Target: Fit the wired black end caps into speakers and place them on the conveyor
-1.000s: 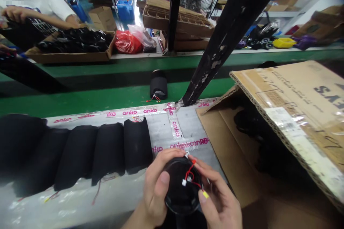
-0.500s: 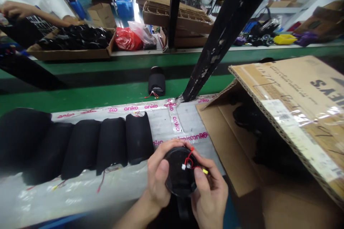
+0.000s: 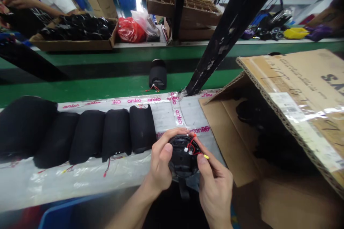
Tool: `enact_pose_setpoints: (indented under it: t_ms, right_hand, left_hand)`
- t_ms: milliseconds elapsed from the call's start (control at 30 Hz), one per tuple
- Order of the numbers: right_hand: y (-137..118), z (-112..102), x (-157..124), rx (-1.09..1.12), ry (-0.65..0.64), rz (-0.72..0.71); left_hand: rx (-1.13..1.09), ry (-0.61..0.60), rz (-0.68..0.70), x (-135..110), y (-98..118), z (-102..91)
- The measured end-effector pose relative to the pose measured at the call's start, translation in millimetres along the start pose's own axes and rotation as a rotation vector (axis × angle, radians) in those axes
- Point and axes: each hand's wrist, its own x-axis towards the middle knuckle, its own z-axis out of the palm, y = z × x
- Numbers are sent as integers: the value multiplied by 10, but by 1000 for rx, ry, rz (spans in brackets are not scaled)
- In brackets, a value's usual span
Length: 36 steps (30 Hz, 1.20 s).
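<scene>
Both my hands hold a round black plastic housing (image 3: 179, 161) above a silver film-covered bench (image 3: 166, 175), with its face tilted up. My left hand (image 3: 159, 161) wraps its left edge. My right hand (image 3: 213, 189) pinches its right side, next to a yellow-tipped wire (image 3: 205, 156). Red wires (image 3: 191, 146) and a small white connector (image 3: 185, 149) sit on the face. To the left lies a row of black fabric-covered cylinders (image 3: 88, 136), with thin wires trailing from them.
An open cardboard box (image 3: 231, 139) with black items inside stands to the right. A black steel post (image 3: 231, 32) slants across the view. Beyond a green conveyor (image 3: 107, 87) holding a black cylinder (image 3: 158, 75), a co-worker's hands (image 3: 16, 3) work above a tray of black parts (image 3: 75, 39).
The housing and both hands have risen in the view, and the scene has shifted upward with them. The housing's face now tilts more toward me, and the wires remain in place on it.
</scene>
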Motion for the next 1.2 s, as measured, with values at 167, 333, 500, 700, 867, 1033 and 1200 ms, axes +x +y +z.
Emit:
enact_pose_setpoints:
  t_ms: [167, 333, 500, 700, 867, 1033, 1200]
  right_hand:
    - [-11, 59, 7, 49, -19, -18]
    - [-20, 156, 77, 155, 1, -105]
    - [-15, 196, 131, 282, -36, -108]
    - [31, 177, 154, 292, -84, -60]
    - [59, 54, 143, 358, -236, -19]
    - [156, -132, 227, 474, -278, 83]
    - [652, -499, 499, 360, -146, 119]
  left_hand:
    - [-45, 7, 30, 22, -28, 31]
    - [7, 17, 47, 24, -45, 10]
    - [21, 1, 28, 28, -50, 3]
    - [103, -154, -63, 3, 58, -228]
    - [240, -189, -148, -143, 256, -626]
    - [617, -173, -202, -313, 214, -570]
    - [630, -165, -58, -247, 10, -303]
